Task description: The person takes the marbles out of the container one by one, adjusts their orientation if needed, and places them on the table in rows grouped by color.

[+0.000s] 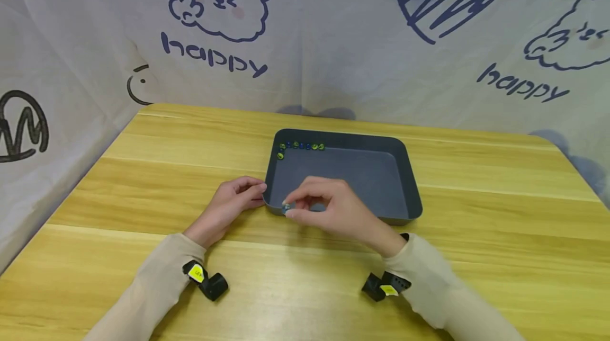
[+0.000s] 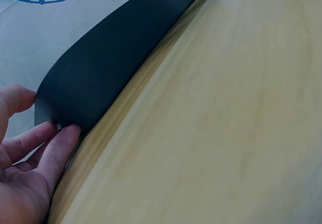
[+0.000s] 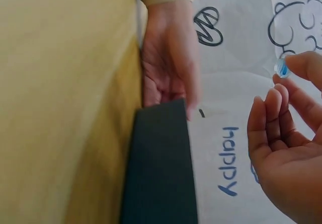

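In the head view a dark grey rectangular tray (image 1: 362, 171) stands on the table. Along its back left corner lie several glass marbles (image 1: 302, 146), some yellow-green and some blue, in a line that bends down the left side. My right hand (image 1: 333, 206) pinches a clear marble with blue inside (image 3: 283, 68) between thumb and index finger, above the tray's front left rim. At the tray's front left corner my left hand (image 1: 233, 200) rests its fingers against the outer wall (image 2: 95, 73); nothing is gripped in it.
The tray sits on a light wooden table (image 1: 143, 187). Behind it hangs a white cloth (image 1: 343, 65) with drawings and the word "happy". Black wrist cameras (image 1: 214, 286) are strapped over both beige sleeves (image 1: 157, 277).
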### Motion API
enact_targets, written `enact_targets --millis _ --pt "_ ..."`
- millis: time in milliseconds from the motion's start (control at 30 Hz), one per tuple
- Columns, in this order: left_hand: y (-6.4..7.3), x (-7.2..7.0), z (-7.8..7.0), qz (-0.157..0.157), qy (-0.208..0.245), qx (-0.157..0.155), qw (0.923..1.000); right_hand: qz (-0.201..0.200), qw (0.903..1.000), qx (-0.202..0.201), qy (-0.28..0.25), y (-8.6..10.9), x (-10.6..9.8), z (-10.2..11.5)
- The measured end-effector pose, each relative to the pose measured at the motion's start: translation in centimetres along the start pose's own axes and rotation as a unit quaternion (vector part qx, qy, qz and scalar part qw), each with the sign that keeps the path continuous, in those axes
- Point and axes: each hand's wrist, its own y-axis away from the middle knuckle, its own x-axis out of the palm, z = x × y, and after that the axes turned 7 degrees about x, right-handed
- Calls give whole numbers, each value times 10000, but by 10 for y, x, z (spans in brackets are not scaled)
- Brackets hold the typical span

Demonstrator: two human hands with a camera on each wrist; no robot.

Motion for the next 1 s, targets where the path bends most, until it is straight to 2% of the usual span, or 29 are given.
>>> enact_targets --millis 333,467,567,867,1000 --pt "0 1 0 10 -5 -31 10000 416 9971 602 204 7 17 -3" --pt "0 1 0 9 -12 0 10000 815 9904 1076 304 7 20 -2" --pt "0 1 1 -10 -32 -3 10000 1072 9855 1243 421 6 24 -4" --pt "0 0 0 4 -48 -22 10000 1205 9819 1190 853 4 25 -9" --pt "1 -1 -1 35 -66 6 10000 1336 9796 1277 785 1 29 -13"
